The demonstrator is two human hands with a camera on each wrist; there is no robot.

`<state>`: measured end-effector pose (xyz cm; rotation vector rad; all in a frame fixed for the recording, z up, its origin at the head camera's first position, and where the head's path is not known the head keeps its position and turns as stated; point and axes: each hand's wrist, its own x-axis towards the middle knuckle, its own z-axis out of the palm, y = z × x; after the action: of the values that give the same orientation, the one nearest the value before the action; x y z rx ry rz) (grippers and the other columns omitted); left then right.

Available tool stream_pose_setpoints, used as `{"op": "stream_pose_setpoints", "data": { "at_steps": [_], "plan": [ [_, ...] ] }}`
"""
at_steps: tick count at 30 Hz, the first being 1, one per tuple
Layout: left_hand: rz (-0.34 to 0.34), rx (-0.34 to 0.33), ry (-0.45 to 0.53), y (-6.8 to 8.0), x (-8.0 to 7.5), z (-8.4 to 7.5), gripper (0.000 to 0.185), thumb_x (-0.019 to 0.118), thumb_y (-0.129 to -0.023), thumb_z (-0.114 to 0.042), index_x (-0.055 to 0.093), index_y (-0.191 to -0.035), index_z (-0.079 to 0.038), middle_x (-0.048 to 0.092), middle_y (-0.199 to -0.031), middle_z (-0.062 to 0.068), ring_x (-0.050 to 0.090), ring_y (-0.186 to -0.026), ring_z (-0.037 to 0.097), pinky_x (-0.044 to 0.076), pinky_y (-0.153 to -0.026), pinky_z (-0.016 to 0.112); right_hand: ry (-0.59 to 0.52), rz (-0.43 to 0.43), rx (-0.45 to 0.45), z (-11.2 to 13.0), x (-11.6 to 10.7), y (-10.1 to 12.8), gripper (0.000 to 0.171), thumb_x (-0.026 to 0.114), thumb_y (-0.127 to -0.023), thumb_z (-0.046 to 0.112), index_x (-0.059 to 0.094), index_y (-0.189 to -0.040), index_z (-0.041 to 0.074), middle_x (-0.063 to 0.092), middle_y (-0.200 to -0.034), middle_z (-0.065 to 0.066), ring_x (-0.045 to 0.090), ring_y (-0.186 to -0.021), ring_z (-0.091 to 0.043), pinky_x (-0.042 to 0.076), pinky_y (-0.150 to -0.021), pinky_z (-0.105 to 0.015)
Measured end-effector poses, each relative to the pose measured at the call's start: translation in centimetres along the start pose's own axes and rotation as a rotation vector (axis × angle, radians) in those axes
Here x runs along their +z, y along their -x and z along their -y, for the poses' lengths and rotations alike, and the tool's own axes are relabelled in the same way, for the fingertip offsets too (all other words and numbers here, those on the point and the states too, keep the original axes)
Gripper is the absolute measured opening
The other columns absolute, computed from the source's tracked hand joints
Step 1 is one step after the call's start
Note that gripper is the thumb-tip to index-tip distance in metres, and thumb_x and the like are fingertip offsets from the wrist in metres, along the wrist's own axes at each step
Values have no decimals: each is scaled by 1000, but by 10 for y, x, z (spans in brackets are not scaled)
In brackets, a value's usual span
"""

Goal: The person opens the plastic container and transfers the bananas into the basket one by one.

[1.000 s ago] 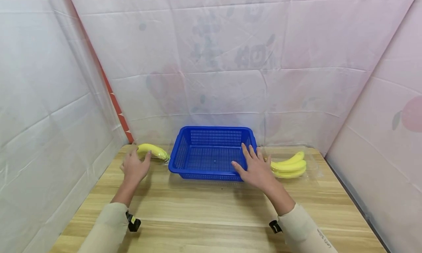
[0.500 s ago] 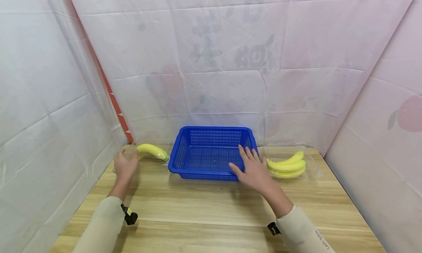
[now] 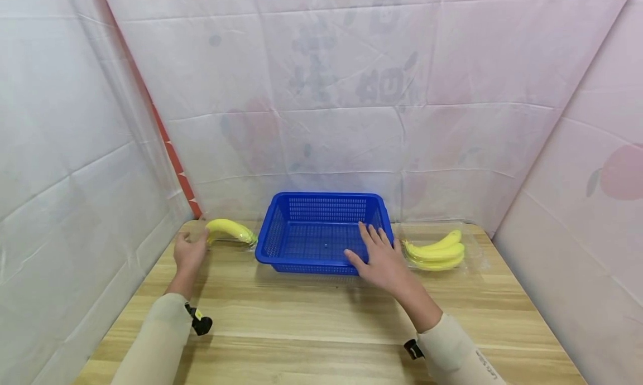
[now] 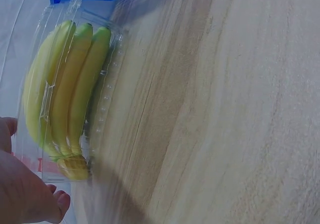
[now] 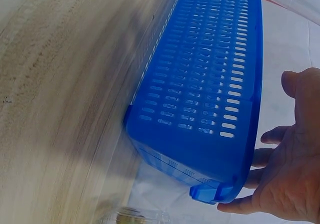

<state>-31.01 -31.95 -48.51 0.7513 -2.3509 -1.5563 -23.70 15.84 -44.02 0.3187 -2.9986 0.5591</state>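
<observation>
In the head view my left hand (image 3: 190, 254) is beside the left end of a clear plastic box of bananas (image 3: 228, 229). The left wrist view shows the fingers and thumb (image 4: 62, 204) spread around the stem end of this box (image 4: 70, 94), with the thumb just below its edge. A blue perforated basket (image 3: 321, 268) stands mid-table with nothing in it. Over its right end, my right hand (image 3: 385, 265) is held with fingers spread. From the right wrist, those fingers (image 5: 237, 205) appear right at the basket's rim (image 5: 257, 84).
Another clear box of bananas (image 3: 437, 254) lies right of the basket. A wooden table (image 3: 311, 329) carries everything, backed by a pale printed curtain (image 3: 341, 145) with similar curtains on both sides.
My left hand has moved left, from over the left bananas to the outer end of their box. My right hand stays over the basket's right end, shifting slightly left.
</observation>
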Motion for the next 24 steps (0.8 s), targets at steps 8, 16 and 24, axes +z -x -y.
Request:
{"op": "stream_pose_setpoints", "data": {
  "at_steps": [8, 16, 24],
  "plan": [
    [-11, 11, 5, 1, 0, 1, 86, 61, -105, -49, 26, -167, -1, 34, -168, 33, 35, -156, 50, 29, -131, 59, -35, -12, -12, 5, -2, 2, 88, 48, -106, 66, 20, -172, 15, 29, -175, -23, 23, -162, -52, 17, -124, -82],
    [0, -21, 16, 1, -1, 1, 87, 60, -105, -50, 22, -169, -4, 31, -171, 30, 33, -158, 49, 29, -131, 59, -60, -13, -19, 6, 0, 3, 87, 47, -107, 66, 20, -172, 16, 28, -176, -21, 24, -163, -51, 18, -125, -81],
    [17, -32, 9, 4, -4, 0, 88, 58, -105, -53, 21, -170, -6, 29, -173, 30, 32, -158, 50, 28, -132, 60, -95, -1, -31, 6, 2, 4, 88, 47, -107, 67, 18, -173, 17, 25, -177, -20, 21, -164, -49, 16, -127, -79]
  ]
}}
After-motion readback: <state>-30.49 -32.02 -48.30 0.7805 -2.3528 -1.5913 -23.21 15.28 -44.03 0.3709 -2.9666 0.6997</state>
